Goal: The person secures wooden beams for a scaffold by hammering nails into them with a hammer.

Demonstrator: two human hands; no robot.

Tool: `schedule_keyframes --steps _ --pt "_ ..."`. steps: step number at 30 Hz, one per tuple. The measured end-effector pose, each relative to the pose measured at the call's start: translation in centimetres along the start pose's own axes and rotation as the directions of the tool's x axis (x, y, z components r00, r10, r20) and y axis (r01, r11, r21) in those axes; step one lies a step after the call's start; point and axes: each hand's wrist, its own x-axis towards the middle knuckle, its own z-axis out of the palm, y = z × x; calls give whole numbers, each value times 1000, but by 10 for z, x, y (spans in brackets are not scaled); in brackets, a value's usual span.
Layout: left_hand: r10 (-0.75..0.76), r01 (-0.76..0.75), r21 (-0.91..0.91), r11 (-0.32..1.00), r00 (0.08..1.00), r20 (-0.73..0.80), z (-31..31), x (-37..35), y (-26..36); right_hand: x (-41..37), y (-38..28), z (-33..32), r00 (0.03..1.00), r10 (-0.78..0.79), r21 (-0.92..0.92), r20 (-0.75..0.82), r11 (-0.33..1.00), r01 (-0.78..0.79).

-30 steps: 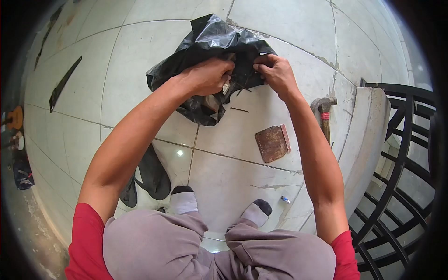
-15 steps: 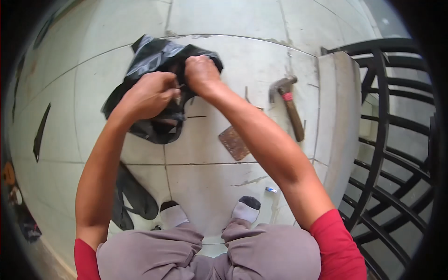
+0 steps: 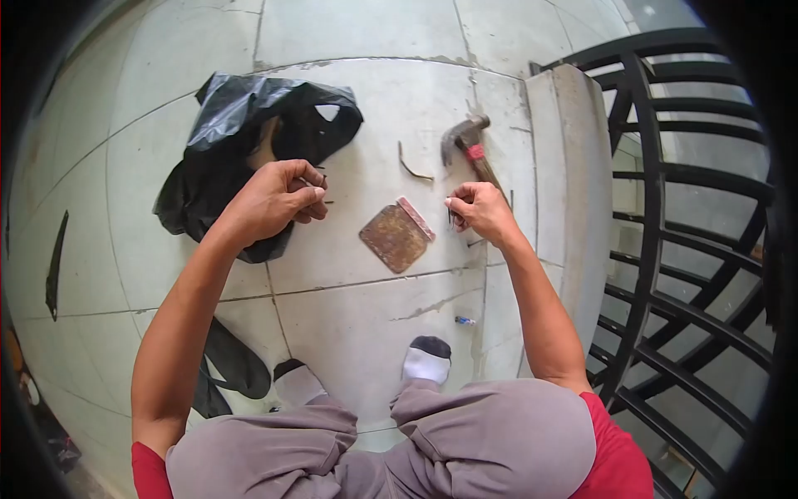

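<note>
My left hand [image 3: 278, 200] is in front of the black plastic bag [image 3: 224, 125], its fingers pinched together. A tiny dark tip shows at the fingertips, too small to name. The bag lies crumpled with its mouth open, and something brownish shows inside. To the right, my right hand [image 3: 484, 211] pinches a thin dark nail [image 3: 451, 218] that points down. Close by it lies a claw hammer [image 3: 484, 162] with a wooden handle and a pink band; the hand covers part of the handle. Between my hands, a rusty square metal plate [image 3: 394, 239] rests on the tiles.
A bent thin metal piece [image 3: 411, 166] lies above the plate. A small blue-and-white object [image 3: 465, 320] is near my right foot. Dark sandals [image 3: 237, 362] lie left of my feet. A black metal grille [image 3: 644, 208] stands at the right beside a low ledge [image 3: 573, 166].
Both hands have come out of the bag's opening. My right hand has moved right, to the hammer, and holds a nail; my left stays near the bag. The view has shifted slightly.
</note>
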Motion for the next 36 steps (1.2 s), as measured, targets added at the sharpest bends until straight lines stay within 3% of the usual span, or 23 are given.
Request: schedule_keyframes --steps 3,5,7,9,11,12,15,17,19,20,24,26,27,29,34,36 --pt "-9 11 -31 999 998 69 21 12 -14 -6 17 -8 996 -65 -37 -59 997 63" --pt "-26 28 -65 997 999 27 33 15 -16 -14 20 -15 989 -75 54 -126 995 82" --pt "-28 27 6 1000 999 38 42 15 -13 -27 9 -29 951 -93 112 -296 985 131" --pt "-31 28 73 997 999 37 47 17 -10 -30 9 -42 933 -103 52 -343 990 129" --pt "-37 37 25 999 999 18 51 18 -11 -26 16 -49 839 -335 -347 -429 918 189" --pt "-35 34 27 999 999 19 52 19 -12 -26 17 -48 817 -359 -362 -452 910 200" --pt "-43 43 9 999 998 36 53 20 -16 -29 23 -39 812 -421 -388 -404 883 265" --pt "-17 20 -32 999 997 74 53 20 -20 -29 30 -30 854 -380 -351 -355 901 255" --pt "-21 24 -35 999 997 80 55 21 -23 -29 34 -19 811 -496 -345 -310 854 390" --pt "-23 26 -39 999 996 86 55 21 -23 -31 36 -17 828 -499 -459 -255 816 350" --pt "-19 21 -27 999 996 85 59 22 -21 -24 43 -17 782 -535 -482 -320 802 352" --pt "61 -65 187 980 998 29 65 21 -16 -21 37 -23 698 -533 -560 -478 797 226" --pt "61 -67 188 980 998 35 68 20 -15 -16 38 -26 699 -529 -559 -482 799 220" --pt "176 -186 338 923 983 59 75 22 -9 1 37 -33 673 -648 -687 -357 670 280" --pt "143 -175 386 906 984 110 81 27 11 18 35 -38 799 -533 -662 -277 708 243" --pt "102 -123 290 949 991 89 80 28 7 13 40 -38 635 -665 -607 -394 707 363"
